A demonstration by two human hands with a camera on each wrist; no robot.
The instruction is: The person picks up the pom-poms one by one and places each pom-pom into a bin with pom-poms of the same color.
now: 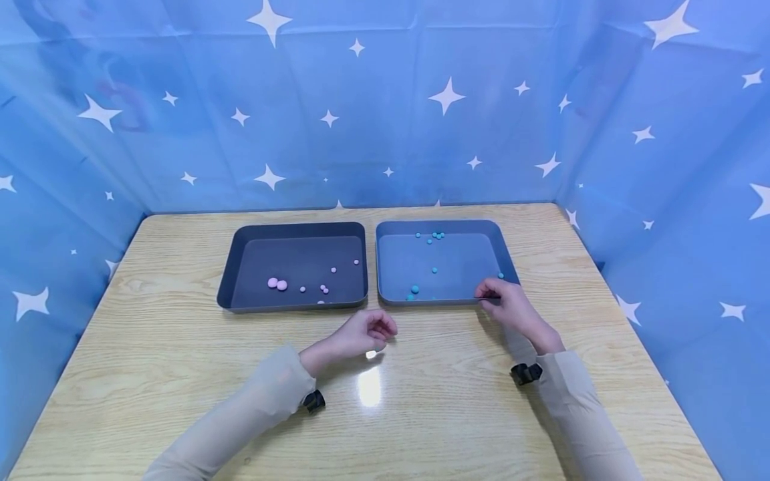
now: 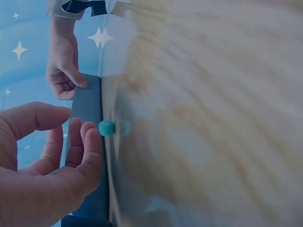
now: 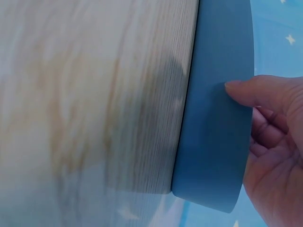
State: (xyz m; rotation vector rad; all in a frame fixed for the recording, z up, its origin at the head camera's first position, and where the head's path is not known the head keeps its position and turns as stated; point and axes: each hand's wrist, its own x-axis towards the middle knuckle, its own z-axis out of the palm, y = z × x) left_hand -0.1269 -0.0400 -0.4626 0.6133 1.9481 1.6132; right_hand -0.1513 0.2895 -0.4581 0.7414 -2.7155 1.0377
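My right hand (image 1: 510,304) grips the front wall of the blue tray (image 3: 213,113) near its right corner. In the right wrist view the thumb presses the outside of the wall and the fingers go behind it. My left hand (image 1: 359,333) hovers in front of the gap between the trays with its fingers loosely bent, thumb and fingertips apart, nothing between them. Past those fingertips in the left wrist view, a small teal ball (image 2: 107,127) lies on the table beside the tray. Several teal balls (image 1: 415,289) lie inside the blue tray.
A dark grey tray (image 1: 240,310) stands left of the blue one and holds several pink balls (image 1: 282,285) of different sizes. Both trays sit on a wooden table (image 1: 150,374). Blue curtains (image 1: 385,133) with white stars enclose its back and sides.
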